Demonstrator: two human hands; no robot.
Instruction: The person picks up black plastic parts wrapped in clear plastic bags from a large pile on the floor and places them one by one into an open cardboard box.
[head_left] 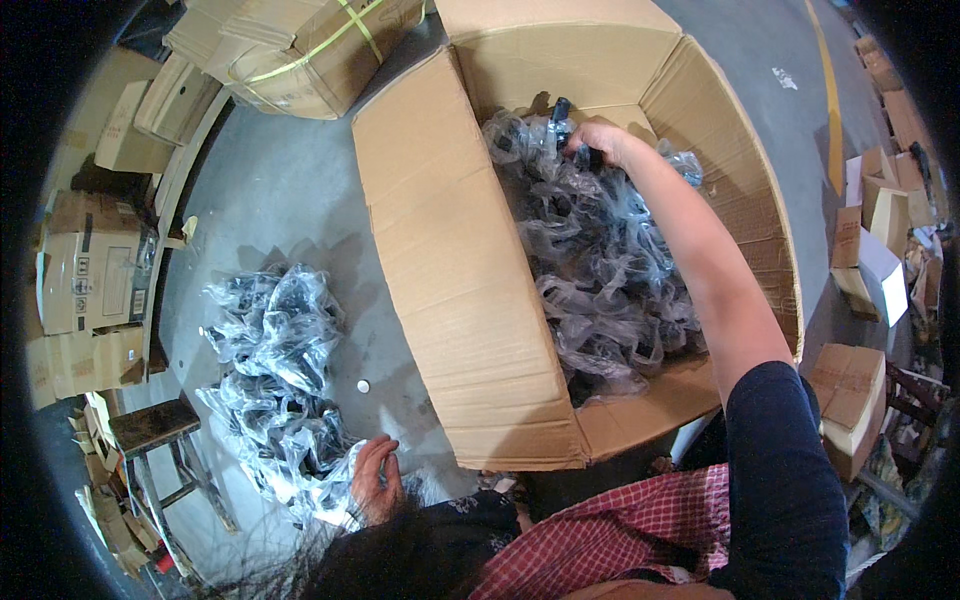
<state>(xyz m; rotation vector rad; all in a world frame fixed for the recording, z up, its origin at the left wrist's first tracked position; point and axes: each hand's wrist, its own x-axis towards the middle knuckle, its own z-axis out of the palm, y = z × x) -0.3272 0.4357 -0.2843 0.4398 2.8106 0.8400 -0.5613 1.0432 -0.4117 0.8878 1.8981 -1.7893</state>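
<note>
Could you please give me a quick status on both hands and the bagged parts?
Right hand gripping a bagged part deep in the big carton. Left hand resting on floor pile of bags. Nothing blocking.

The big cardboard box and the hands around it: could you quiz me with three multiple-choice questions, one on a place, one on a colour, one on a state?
1. Where is the right hand?
A. On the stool
B. Deep in the big cardboard box, among clear plastic bags
C. On the tied carton

2. What colour is the small round cap on the floor?
A. White
B. Red
C. Green

3. How does the big cardboard box stand?
A. Taped shut
B. Crushed flat
C. Open, flaps spread out

Answers:
1. B, the right arm reaches to the box's far end and the fingers grip a dark item there.
2. A, it shows white on the grey concrete beside the pile of bags that the left hand rests on.
3. C, all the flaps fold outward and the bags inside show.
</note>
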